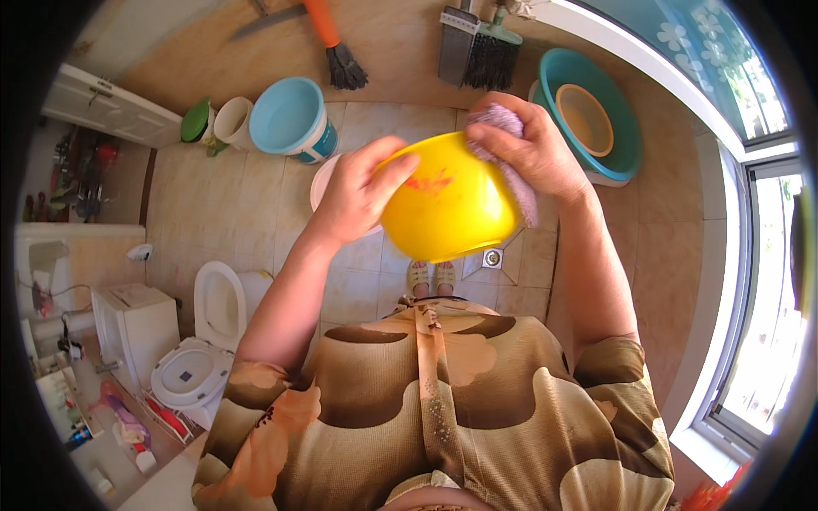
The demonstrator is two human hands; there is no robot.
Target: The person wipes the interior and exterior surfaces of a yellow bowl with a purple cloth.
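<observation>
A glossy yellow bowl (447,211) with a red printed pattern is tilted in the air before my chest, its outer side facing me. My left hand (364,185) grips its rim at the left, thumb on the outer wall. At the upper right, my right hand (533,144) holds a lilac cloth (523,191) against the rim and side. Part of the cloth hangs down along the bowl's right side. The bowl's inside is hidden from me. Below, a pale round basin (323,182) on the floor is mostly covered by my left hand and the bowl.
A light blue bucket (286,115) stands by the wall, near a white bin (233,121) and a green-lidded bin (194,121). A teal tub (617,144) holds an orange-rimmed basin (585,120). Left is a toilet (192,373). A floor drain (492,257) lies near my feet.
</observation>
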